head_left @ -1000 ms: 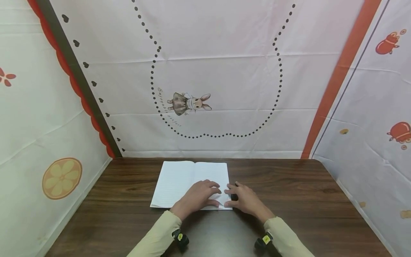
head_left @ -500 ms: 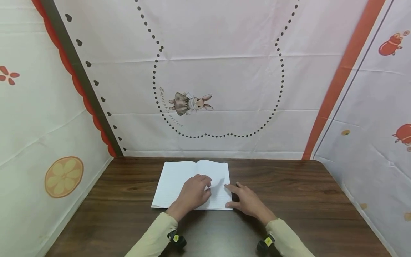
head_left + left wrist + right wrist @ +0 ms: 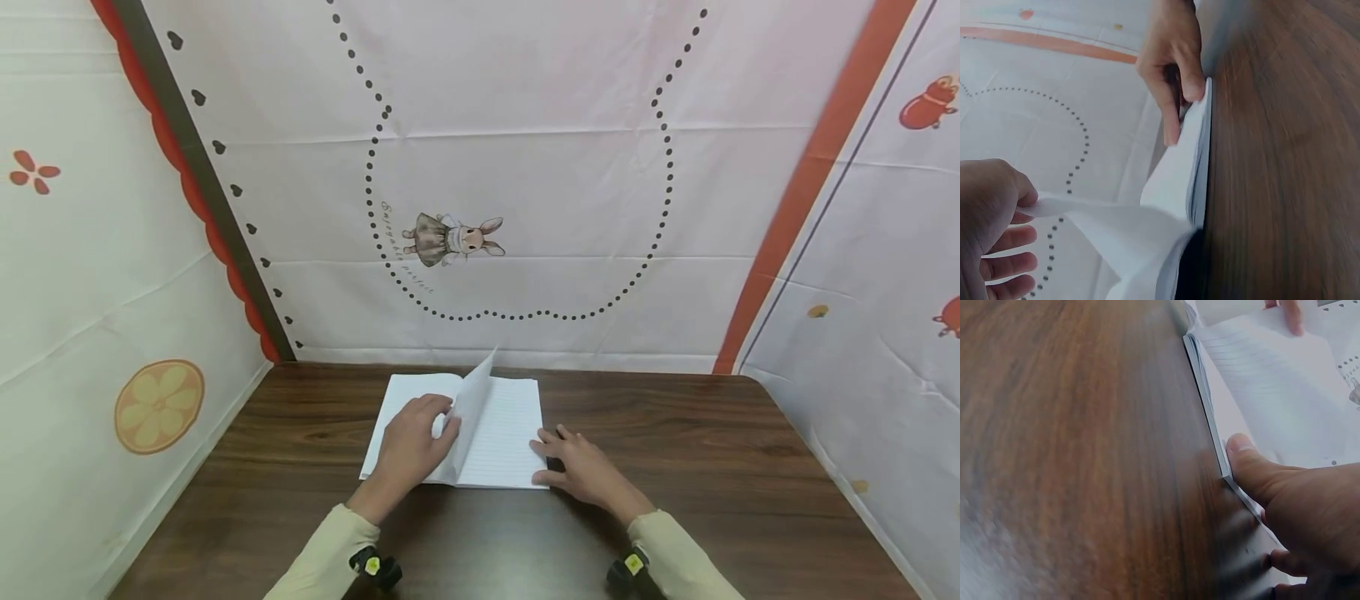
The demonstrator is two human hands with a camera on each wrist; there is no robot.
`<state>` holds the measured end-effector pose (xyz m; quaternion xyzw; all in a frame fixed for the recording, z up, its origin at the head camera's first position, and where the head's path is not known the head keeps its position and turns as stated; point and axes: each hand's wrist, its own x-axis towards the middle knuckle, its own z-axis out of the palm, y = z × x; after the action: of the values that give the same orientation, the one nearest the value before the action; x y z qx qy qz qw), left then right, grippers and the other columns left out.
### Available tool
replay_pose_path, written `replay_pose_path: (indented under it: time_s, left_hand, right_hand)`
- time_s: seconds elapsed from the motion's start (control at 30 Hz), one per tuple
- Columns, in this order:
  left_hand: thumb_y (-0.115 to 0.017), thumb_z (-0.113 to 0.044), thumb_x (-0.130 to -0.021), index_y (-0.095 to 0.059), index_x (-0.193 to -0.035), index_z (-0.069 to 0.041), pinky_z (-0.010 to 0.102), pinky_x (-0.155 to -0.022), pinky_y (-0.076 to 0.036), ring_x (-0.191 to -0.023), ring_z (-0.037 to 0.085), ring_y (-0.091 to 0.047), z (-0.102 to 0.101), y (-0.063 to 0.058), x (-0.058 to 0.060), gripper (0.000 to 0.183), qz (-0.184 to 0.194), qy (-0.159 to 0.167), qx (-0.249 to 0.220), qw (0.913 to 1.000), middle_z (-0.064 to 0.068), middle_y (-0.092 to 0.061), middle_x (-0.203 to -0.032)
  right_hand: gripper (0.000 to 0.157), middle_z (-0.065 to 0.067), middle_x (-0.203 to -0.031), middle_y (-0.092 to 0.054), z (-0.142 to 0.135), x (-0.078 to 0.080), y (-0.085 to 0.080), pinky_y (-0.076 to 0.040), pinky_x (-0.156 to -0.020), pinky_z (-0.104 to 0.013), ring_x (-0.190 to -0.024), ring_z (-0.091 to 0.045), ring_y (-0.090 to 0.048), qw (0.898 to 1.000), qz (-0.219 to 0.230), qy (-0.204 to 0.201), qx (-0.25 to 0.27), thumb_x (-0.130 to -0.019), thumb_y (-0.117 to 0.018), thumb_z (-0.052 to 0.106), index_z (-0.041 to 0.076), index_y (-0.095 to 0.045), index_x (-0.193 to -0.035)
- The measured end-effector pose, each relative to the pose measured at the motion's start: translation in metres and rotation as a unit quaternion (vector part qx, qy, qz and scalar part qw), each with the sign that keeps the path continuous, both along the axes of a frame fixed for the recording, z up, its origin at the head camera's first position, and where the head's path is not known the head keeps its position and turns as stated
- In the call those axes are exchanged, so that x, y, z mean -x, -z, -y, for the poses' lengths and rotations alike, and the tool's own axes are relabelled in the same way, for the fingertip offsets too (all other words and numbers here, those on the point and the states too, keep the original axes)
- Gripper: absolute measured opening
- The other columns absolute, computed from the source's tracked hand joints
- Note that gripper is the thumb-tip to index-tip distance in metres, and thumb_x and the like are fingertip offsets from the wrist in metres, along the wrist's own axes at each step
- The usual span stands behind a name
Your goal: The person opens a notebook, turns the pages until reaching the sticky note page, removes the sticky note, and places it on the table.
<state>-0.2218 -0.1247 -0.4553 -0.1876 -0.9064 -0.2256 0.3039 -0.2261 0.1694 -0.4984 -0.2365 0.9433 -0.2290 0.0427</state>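
A lined notebook (image 3: 508, 433) lies spread on the table in the head view, and one of its pages (image 3: 472, 408) stands raised near the spine. My left hand (image 3: 411, 442) pinches that page by its edge between thumb and index finger, seen close up as the left hand (image 3: 991, 225) in the left wrist view. At the notebook's right edge my right hand (image 3: 585, 471) rests with thumb and index finger on the paper. The right wrist view has the right thumb (image 3: 1244, 459) pressing near the lower corner, with other fingers beside the edge.
The dark wood table (image 3: 712, 467) reaches out on both sides of the notebook. White printed cloth (image 3: 525, 192) hangs behind it, and more cloth panels stand at left and right. Each wrist wears a small black camera (image 3: 375, 567).
My left hand has moved left from the notebook's right side, bringing the page up and over toward the spine. The right hand stays at the right edge.
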Motion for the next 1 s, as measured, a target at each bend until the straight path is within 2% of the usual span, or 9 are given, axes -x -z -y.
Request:
replay_pose_path:
  time_s: [0.13,0.33,0.47,0.63,0.73,0.87,1.0]
  left_hand:
    - [-0.077,-0.021,-0.09,-0.075,-0.106,-0.006,0.04,-0.073,-0.06,-0.093,0.024,-0.071,0.015,0.002,-0.005,0.023,0.01,-0.018,0.007,0.9998,0.007,-0.075,-0.108]
    - [-0.074,-0.025,-0.093,-0.074,-0.113,0.001,0.05,-0.084,-0.059,-0.104,0.031,-0.07,0.039,0.004,-0.012,0.032,0.086,-0.053,-0.038,0.9941,0.014,-0.074,-0.113]
    - [-0.072,-0.025,-0.095,-0.074,-0.111,0.003,0.053,-0.081,-0.058,-0.101,0.034,-0.069,0.055,0.008,-0.016,0.033,0.088,-0.08,-0.038,0.9921,0.017,-0.073,-0.113]
    - [-0.074,-0.023,-0.092,-0.075,-0.101,0.002,0.049,-0.071,-0.058,-0.093,0.032,-0.067,0.07,0.02,-0.02,0.026,0.053,-0.099,-0.011,0.9936,0.016,-0.074,-0.109]
    - [-0.074,-0.022,-0.091,-0.075,-0.096,0.003,0.049,-0.072,-0.058,-0.093,0.033,-0.068,0.078,0.025,-0.021,0.025,0.047,-0.106,-0.006,0.9933,0.017,-0.074,-0.108]
    - [-0.075,-0.021,-0.089,-0.074,-0.084,0.001,0.053,-0.08,-0.056,-0.099,0.036,-0.068,0.086,0.03,-0.023,0.023,0.072,-0.117,-0.004,0.9906,0.018,-0.074,-0.108]
    - [-0.075,-0.021,-0.088,-0.063,-0.067,-0.009,0.057,-0.085,-0.053,-0.105,0.041,-0.066,0.092,0.033,-0.023,0.027,0.109,-0.123,0.007,0.9863,0.02,-0.074,-0.111]
  right_hand:
    - [0.064,-0.015,-0.155,-0.048,-0.002,0.0,0.0,-0.026,-0.118,-0.065,-0.148,-0.046,-0.033,1.0,0.0,-0.009,-0.007,-0.092,-0.071,0.045,0.011,-0.058,-0.145]
    - [0.065,-0.015,-0.157,-0.046,-0.003,0.0,0.0,-0.024,-0.118,-0.066,-0.149,-0.046,-0.031,1.0,0.003,-0.016,0.001,-0.094,-0.069,0.046,0.01,-0.056,-0.147]
    - [0.065,-0.015,-0.157,-0.045,-0.003,-0.001,-0.001,-0.023,-0.118,-0.066,-0.149,-0.046,-0.03,1.0,0.005,-0.015,0.004,-0.095,-0.068,0.046,0.01,-0.056,-0.147]
    - [0.064,-0.015,-0.157,-0.046,-0.003,-0.002,0.0,-0.023,-0.118,-0.067,-0.15,-0.046,-0.03,1.0,0.007,-0.014,0.013,-0.095,-0.069,0.045,0.01,-0.056,-0.147]
    - [0.063,-0.015,-0.156,-0.047,-0.004,-0.002,0.0,-0.023,-0.118,-0.068,-0.149,-0.047,-0.031,1.0,0.004,-0.018,0.024,-0.095,-0.07,0.042,0.008,-0.057,-0.146]
    - [0.063,-0.015,-0.156,-0.047,-0.004,-0.002,0.0,-0.023,-0.118,-0.068,-0.149,-0.047,-0.03,0.999,0.003,-0.018,0.031,-0.094,-0.071,0.042,0.008,-0.057,-0.146]
    - [0.064,-0.014,-0.156,-0.047,-0.004,-0.001,0.001,-0.023,-0.118,-0.067,-0.149,-0.046,-0.03,1.0,0.004,-0.013,0.028,-0.094,-0.071,0.043,0.009,-0.057,-0.146]
